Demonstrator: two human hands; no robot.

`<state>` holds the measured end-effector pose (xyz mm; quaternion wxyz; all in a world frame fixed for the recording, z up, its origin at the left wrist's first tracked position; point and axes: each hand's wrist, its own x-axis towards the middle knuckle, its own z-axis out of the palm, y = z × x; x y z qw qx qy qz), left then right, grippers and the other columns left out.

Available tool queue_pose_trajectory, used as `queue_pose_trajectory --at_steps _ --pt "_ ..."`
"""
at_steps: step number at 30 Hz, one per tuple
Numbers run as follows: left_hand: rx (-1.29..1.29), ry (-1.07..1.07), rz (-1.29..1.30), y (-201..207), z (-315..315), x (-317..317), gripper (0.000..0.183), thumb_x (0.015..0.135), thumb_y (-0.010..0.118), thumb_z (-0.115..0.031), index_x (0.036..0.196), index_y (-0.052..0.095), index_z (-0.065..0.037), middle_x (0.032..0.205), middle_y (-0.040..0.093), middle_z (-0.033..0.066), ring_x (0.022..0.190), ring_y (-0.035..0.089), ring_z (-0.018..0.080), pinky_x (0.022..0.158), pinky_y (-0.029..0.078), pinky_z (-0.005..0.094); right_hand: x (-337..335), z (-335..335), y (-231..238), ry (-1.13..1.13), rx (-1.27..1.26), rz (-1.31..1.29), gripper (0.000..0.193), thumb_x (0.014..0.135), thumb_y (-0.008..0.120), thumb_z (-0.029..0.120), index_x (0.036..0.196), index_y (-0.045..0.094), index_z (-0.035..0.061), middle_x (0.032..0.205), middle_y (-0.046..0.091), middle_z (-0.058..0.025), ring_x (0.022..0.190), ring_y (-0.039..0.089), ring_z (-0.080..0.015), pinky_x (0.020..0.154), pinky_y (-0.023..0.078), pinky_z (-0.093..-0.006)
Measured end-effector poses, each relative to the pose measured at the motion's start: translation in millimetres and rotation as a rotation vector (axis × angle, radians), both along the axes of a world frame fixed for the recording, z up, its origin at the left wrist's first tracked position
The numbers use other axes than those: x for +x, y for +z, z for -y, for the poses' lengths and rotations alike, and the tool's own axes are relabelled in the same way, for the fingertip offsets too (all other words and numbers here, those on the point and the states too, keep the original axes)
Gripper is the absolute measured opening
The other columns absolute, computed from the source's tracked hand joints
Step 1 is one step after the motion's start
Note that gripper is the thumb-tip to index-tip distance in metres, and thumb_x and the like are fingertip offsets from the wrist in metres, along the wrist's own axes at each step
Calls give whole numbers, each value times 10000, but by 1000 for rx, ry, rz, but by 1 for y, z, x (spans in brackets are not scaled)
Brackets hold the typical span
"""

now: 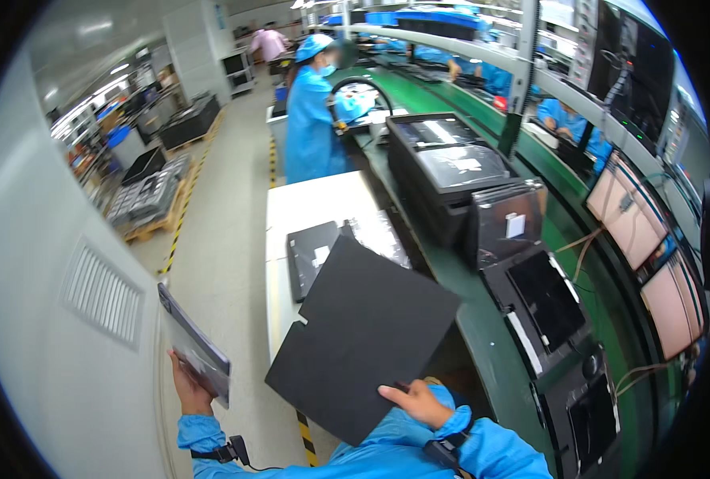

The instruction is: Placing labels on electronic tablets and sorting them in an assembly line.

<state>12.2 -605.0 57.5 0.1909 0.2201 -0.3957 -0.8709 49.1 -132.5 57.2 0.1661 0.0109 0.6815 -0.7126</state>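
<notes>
At the left, my left hand [190,385] grips a thin grey flat panel [197,345] in what looks like a clear plastic sleeve, tilted nearly on edge. My right hand [420,403] pinches a large black sheet [363,335] by its near edge, thumb on top. The sheet has a small notch in its left side and is raised over the white table [291,207]. Partly hidden behind it, a dark flat panel [313,251] and a clear plastic-wrapped piece [376,235] lie on that table.
Stacked black trays [431,199] holding bagged panels stand on the green bench [482,335]. Two black fixtures with screens [542,299] sit nearer on its right. A co-worker in blue [311,120] stands ahead. A grey cabinet wall [67,215] rises close on my left.
</notes>
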Motion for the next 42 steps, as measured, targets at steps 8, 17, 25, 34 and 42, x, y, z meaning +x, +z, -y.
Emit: queue_pose_trajectory --at_steps 8,17,25,34,42 --pt "31 7 238 -23 -2 59 674 994 572 -592 1449 500 -101 1450 552 105 1339 505 289 1139 373 517 27 33 -101 -163 -429 713 408 995 683 402 1193 568 65 953 590 -17 778 591 -141 695 503 -289" --pt "156 -305 326 -56 -74 -27 589 1024 542 -552 1322 587 -45 1291 659 88 1181 629 267 1051 491 469 -32 26 -103 -259 -445 590 457 992 674 436 1248 617 62 943 638 -11 735 608 -97 663 533 -244" --pt "150 -330 300 -48 -107 -49 604 1021 544 -566 1312 590 -38 1298 644 103 1198 609 256 1045 481 427 -114 60 -114 -226 -477 666 614 964 691 477 1305 547 -14 1085 632 -68 848 658 -138 787 609 -241" --pt "-309 -578 305 -59 -199 -157 570 1067 509 -486 1276 630 30 1206 694 134 1072 659 219 958 505 358 -62 30 -91 345 -94 670 567 1020 580 430 1318 559 -51 1152 692 -207 961 728 -274 778 625 -344" --pt "-1075 -1039 208 -41 -292 -308 570 890 772 -515 978 736 48 792 712 113 674 664 187 603 528 341 -2 -83 -84 49 205 436 281 994 547 273 1095 643 30 942 708 -99 801 712 -185 653 555 -328"
